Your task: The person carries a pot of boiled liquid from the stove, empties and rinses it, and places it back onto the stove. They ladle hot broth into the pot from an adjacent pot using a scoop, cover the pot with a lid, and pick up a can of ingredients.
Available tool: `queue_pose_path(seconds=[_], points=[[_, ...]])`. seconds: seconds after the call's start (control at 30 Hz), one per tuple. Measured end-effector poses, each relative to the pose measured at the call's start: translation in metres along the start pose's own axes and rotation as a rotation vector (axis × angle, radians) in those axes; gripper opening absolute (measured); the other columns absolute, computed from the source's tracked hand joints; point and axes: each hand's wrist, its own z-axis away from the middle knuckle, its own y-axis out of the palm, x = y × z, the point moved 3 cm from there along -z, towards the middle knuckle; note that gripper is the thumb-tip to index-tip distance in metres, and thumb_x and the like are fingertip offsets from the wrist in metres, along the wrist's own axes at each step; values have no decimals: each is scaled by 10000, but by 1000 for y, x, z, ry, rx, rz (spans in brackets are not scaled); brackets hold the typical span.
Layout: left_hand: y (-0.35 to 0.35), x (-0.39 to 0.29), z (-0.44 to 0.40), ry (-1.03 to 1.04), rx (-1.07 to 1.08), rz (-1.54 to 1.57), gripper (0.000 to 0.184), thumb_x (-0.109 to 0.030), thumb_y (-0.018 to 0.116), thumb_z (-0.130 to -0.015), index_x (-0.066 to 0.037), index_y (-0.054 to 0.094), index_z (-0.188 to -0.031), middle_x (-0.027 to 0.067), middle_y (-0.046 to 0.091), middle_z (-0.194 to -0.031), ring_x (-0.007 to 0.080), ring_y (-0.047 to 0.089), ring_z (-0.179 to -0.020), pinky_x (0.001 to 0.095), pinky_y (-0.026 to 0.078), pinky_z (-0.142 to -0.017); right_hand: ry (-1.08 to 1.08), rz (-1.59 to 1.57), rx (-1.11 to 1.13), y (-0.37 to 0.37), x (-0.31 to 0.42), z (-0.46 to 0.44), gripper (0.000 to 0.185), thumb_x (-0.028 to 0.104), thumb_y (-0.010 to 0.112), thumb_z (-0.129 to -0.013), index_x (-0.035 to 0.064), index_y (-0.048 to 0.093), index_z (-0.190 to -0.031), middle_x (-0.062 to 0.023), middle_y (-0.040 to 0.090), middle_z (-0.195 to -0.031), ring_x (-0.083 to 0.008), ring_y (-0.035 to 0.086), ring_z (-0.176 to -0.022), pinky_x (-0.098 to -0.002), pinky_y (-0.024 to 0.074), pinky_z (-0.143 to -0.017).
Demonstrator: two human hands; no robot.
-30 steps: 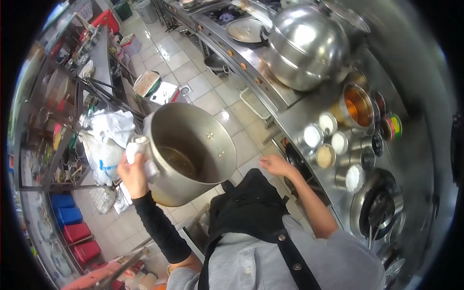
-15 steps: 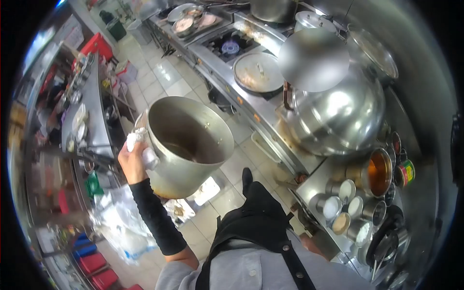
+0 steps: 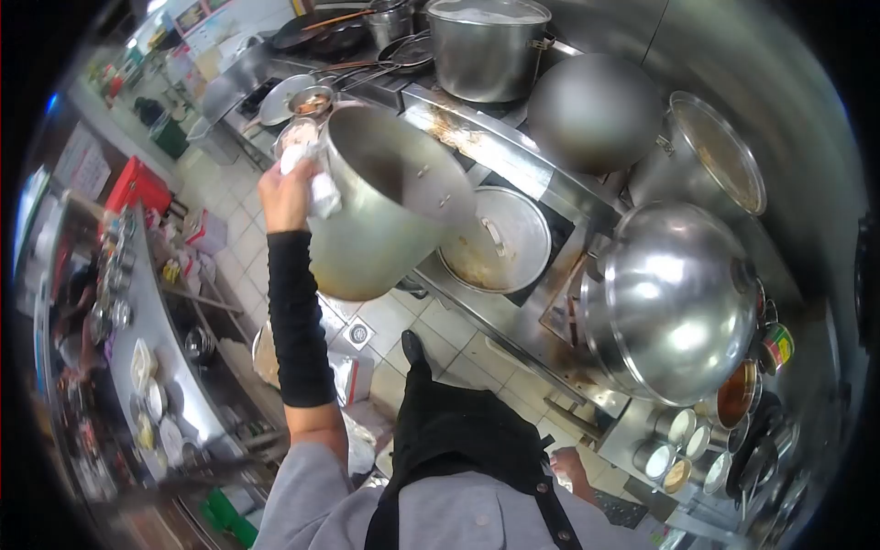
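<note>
My left hand [image 3: 286,194] is closed around the side of a large deep stockpot [image 3: 367,243], with a white cloth [image 3: 316,179] bunched in its grip. The handle there is hidden. The pot is held off the floor, tilted, its mouth towards me and dark inside. Beyond its right side lies a round metal lid [image 3: 500,240] on the stove. Low beside my right hip, my right hand [image 3: 570,467] has its fingers curled, with a small whitish patch at them that I cannot make out.
A big shiny metal dome [image 3: 678,302] stands on the stove at right. Behind is a tall lidded pot [image 3: 486,50]. Small containers [image 3: 678,426] of seasonings line the lower right. A steel counter [image 3: 156,367] with dishes runs along the left. Tiled floor [image 3: 445,325] shows below the pot.
My left hand has raised the stockpot and carried it forward, closer to the stove. My view has shifted with my body, and my right hand shows more fully at my hip.
</note>
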Motion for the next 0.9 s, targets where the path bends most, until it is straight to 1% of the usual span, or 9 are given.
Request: queue_pose_path(seconds=[0.07, 0.1, 0.17, 0.23, 0.3, 0.43, 0.53, 0.7, 0.9], points=[[18, 21, -62, -43, 79, 116, 148, -59, 591, -781, 54, 635, -866, 78, 653, -756, 162, 613, -641, 270, 468, -601, -210, -192, -74, 14, 26, -32, 136, 147, 527, -831, 31, 593, -857, -157, 641, -742, -282, 621, -544, -385, 472, -409], [29, 28, -87, -68, 139, 218, 139, -39, 587, -769, 50, 631, -867, 79, 652, -764, 167, 614, -631, 276, 470, -583, 239, -402, -160, 27, 55, -33, 110, 153, 597, -823, 52, 605, -866, -109, 672, -760, -259, 649, -549, -343, 483, -417], [44, 43, -128, -130, 182, 164, 132, -20, 584, -754, 45, 624, -863, 80, 647, -765, 164, 607, -616, 280, 467, -564, 282, -680, -255, 54, 72, -48, 106, 130, 534, -871, 45, 597, -878, -124, 680, -800, -256, 658, -542, -338, 496, -420], [59, 100, -181, -243, 285, 342, 109, 8, 577, -725, 20, 608, -829, 52, 614, -713, 167, 591, -591, 292, 461, -543, -242, 491, -89, 69, 112, -58, 120, 103, 529, -859, 9, 599, -832, -133, 674, -785, -240, 657, -543, -337, 493, -410], [69, 140, -209, -288, 352, 428, 119, 15, 576, -713, 9, 600, -829, 52, 601, -694, 186, 595, -596, 304, 470, -555, -137, 650, -52, 95, 151, -66, 130, 87, 527, -860, -8, 615, -852, -139, 675, -793, -235, 664, -565, -332, 503, -422], [56, 245, -253, -394, 297, 556, 127, -13, 576, -724, 9, 592, -848, 78, 612, -755, 223, 619, -631, 330, 504, -611, 352, -518, -423, 146, 189, -44, 141, 105, 537, -867, -10, 619, -867, -145, 676, -814, -232, 665, -578, -332, 512, -444], [34, 285, -274, -537, 327, 565, 133, -21, 564, -723, 14, 591, -848, 101, 631, -796, 246, 637, -654, 355, 531, -613, 532, -634, -534, 181, 251, 2, 134, 139, 586, -832, 18, 632, -866, -131, 681, -826, -230, 667, -612, -342, 520, -491], [26, 282, -286, -487, 339, 491, 121, -21, 566, -708, 6, 580, -825, 87, 610, -763, 218, 603, -596, 338, 510, -583, 349, 789, -86, 224, 285, 62, 236, 192, 748, -656, 129, 687, -875, -41, 703, -813, -224, 680, -782, -382, 531, -639], [8, 296, -289, -498, 300, 549, 186, -52, 574, -714, 32, 604, -877, 99, 624, -799, 233, 634, -700, 333, 522, -670, 986, -286, -1293, 300, 283, 137, 137, 53, 517, -779, -66, 567, -825, -249, 606, -769, -330, 599, -687, -401, 442, -608]])
